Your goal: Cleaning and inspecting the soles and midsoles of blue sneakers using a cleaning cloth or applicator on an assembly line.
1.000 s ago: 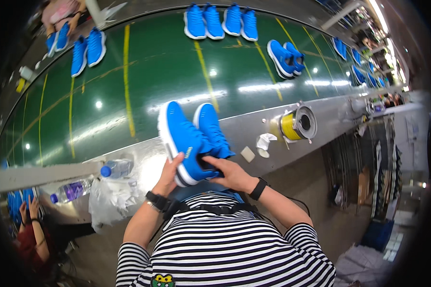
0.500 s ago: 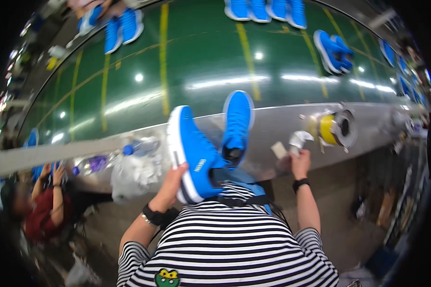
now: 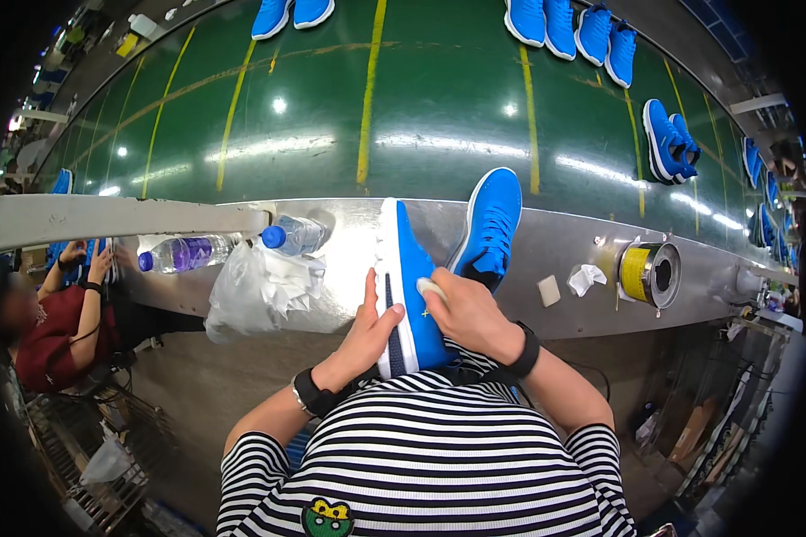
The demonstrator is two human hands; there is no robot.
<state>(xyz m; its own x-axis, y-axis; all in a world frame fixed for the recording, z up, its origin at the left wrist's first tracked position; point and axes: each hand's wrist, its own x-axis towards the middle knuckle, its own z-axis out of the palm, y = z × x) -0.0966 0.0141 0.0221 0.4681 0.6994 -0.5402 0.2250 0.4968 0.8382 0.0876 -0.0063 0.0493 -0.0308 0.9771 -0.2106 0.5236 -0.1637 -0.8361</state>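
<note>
A blue sneaker (image 3: 414,259) with a white sole is tilted on its side close to my body. My left hand (image 3: 367,336) grips it along the sole, thumb and fingers pressed to the edge. My right hand (image 3: 475,313) is closed around a small off-white pad (image 3: 431,288) and presses it against the sneaker's blue side. Whether the pad is cloth or rubber I cannot tell. Just beyond my right hand, a second blue sneaker (image 3: 491,219) rests on the metal ledge (image 3: 354,234), its toe over the green belt.
Right of my hands are a cream block (image 3: 549,290), crumpled white paper (image 3: 587,280) and a yellow-labelled tin (image 3: 648,274). On the left are bottles (image 3: 188,253), a plastic bag (image 3: 258,286) and a metal bar (image 3: 134,217). More sneakers (image 3: 546,27) stand on the green belt (image 3: 448,98).
My right hand has come from the crumpled paper near the tin to the sneaker, with the pad in it. The held sneaker has turned more onto its side. The view has shifted.
</note>
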